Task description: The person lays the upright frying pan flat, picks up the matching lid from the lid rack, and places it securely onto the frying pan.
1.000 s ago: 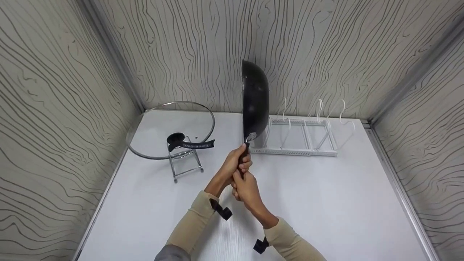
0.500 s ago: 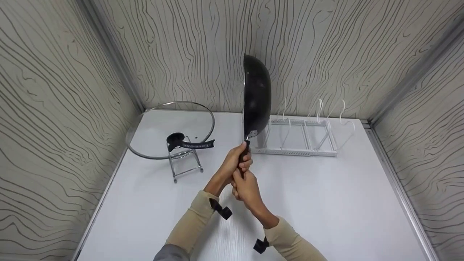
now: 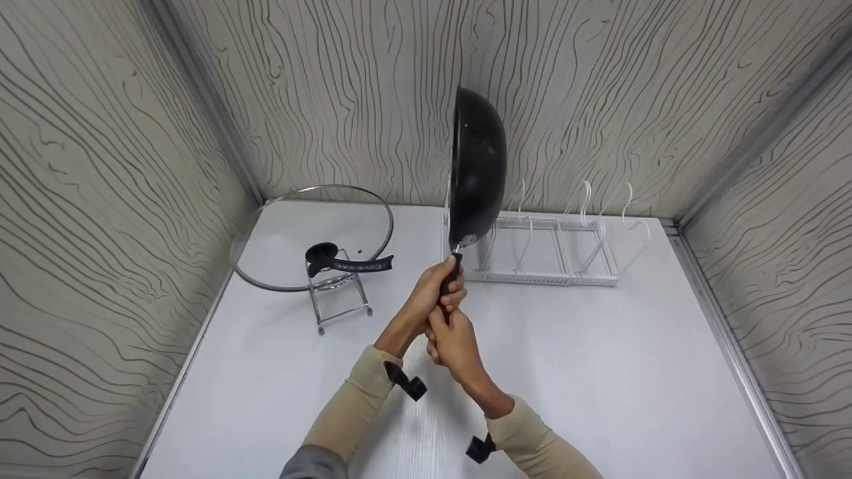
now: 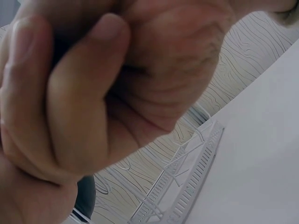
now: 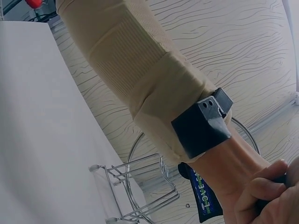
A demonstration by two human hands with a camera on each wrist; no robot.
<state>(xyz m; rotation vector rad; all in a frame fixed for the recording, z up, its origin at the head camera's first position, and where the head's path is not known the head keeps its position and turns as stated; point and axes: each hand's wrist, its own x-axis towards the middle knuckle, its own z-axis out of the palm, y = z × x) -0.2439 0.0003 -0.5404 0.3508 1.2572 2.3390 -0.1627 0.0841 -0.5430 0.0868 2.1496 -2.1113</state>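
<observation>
A black wok (image 3: 479,159) is held up on its side above the table, its rim towards the left and its rounded bottom towards the right. My left hand (image 3: 432,293) grips the handle (image 3: 449,283) close to the wok. Just below it, my right hand (image 3: 456,342) holds the handle's lower end, and the two hands touch. In the left wrist view, curled fingers (image 4: 79,107) fill much of the frame and only a bit of dark wok (image 4: 85,196) shows. The right wrist view catches fingers (image 5: 261,189) around the dark handle at its lower right corner.
Behind and right of the wok lies a white metal rack (image 3: 532,279) with upright curved wires. At left, a glass lid (image 3: 389,226) with a black handle (image 3: 363,265) leans in a small wire stand (image 3: 319,313). Wood-patterned walls (image 3: 333,100) enclose the white table (image 3: 599,372).
The wok has risen in the head view and shifted slightly right. Both hands have moved up a little with it, keeping their grip. The lid and rack have stayed in place.
</observation>
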